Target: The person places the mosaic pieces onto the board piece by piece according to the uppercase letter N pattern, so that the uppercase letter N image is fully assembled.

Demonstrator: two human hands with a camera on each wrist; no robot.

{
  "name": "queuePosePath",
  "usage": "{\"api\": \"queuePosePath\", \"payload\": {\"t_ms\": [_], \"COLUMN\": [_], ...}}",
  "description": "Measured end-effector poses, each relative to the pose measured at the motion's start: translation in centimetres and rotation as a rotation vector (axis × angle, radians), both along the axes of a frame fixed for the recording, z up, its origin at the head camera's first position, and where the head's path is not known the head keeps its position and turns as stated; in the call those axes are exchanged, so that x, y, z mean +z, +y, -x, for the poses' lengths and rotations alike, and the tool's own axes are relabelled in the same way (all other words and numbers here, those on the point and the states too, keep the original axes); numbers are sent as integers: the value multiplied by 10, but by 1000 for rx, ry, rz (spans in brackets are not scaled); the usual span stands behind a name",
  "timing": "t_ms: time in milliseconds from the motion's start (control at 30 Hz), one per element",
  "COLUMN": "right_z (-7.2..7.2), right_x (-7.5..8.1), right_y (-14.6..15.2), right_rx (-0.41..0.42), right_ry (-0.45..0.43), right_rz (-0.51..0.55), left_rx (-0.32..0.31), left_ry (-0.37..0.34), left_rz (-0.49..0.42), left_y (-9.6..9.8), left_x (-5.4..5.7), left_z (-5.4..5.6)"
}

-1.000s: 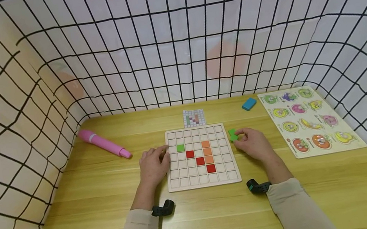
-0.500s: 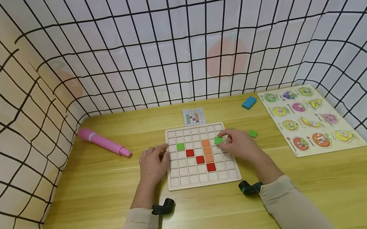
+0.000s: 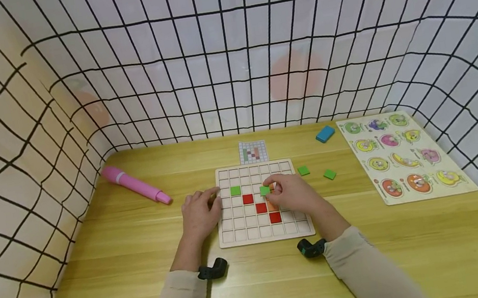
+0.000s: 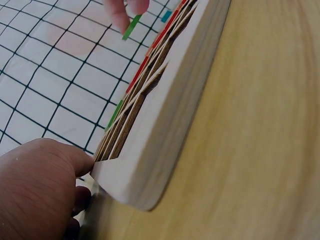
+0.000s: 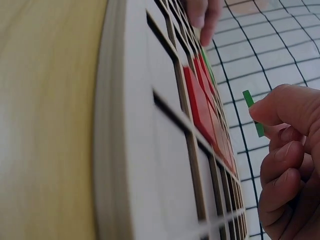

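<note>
The wooden grid board (image 3: 240, 235) lies on the table with red, orange and green square tiles in some cells. My left hand (image 3: 200, 217) rests at its left edge, thumb and fingertips touching the rim. My right hand (image 3: 295, 193) is over the board, pinching a green square tile (image 3: 265, 190) between thumb and forefinger; in the right wrist view this tile (image 5: 253, 113) is held above the board. The hand covers part of the orange tiles (image 3: 272, 207). A seated green tile (image 3: 235, 190) and red tiles (image 3: 261, 208) show to its left.
Two loose green tiles, one near the board (image 3: 303, 170) and one farther right (image 3: 329, 174), lie on the table. A pattern card (image 3: 253, 151) sits behind the board. Around stand a blue block (image 3: 325, 134), a pink microphone-shaped toy (image 3: 135, 185), a fruit puzzle board (image 3: 400, 156) and black mesh (image 3: 231, 83).
My right hand has picked up one green tile from the right of the board and carried it left over the grid. The other two green tiles stay on the table. The left hand has kept its place.
</note>
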State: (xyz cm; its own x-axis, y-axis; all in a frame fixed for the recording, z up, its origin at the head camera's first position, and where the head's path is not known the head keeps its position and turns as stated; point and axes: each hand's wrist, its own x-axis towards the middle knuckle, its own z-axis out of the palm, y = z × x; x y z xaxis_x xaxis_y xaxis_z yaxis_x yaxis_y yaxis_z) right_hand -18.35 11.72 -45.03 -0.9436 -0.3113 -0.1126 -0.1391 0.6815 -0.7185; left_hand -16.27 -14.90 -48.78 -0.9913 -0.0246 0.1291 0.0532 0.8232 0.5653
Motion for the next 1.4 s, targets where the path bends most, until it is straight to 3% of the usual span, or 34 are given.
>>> {"api": "queuePosePath", "payload": {"t_ms": [333,800,1067,1400], "right_z": [0,2,4,5], "right_x": [-4,-2,-3,-4], "right_y": [-28,-60,-69,-73], "right_rx": [52,111,135,149], "right_ry": [-27,24,79,80], "right_rz": [-15,-96,-187,-223], "left_rx": [-12,-13,-14,-7], "left_ry": [16,20,11,11], "left_rz": [6,14,16,22], "left_y": [1,0,-1,-2], "left_x": [-1,-1,-2,-2], "left_z": [2,2,2,2]}}
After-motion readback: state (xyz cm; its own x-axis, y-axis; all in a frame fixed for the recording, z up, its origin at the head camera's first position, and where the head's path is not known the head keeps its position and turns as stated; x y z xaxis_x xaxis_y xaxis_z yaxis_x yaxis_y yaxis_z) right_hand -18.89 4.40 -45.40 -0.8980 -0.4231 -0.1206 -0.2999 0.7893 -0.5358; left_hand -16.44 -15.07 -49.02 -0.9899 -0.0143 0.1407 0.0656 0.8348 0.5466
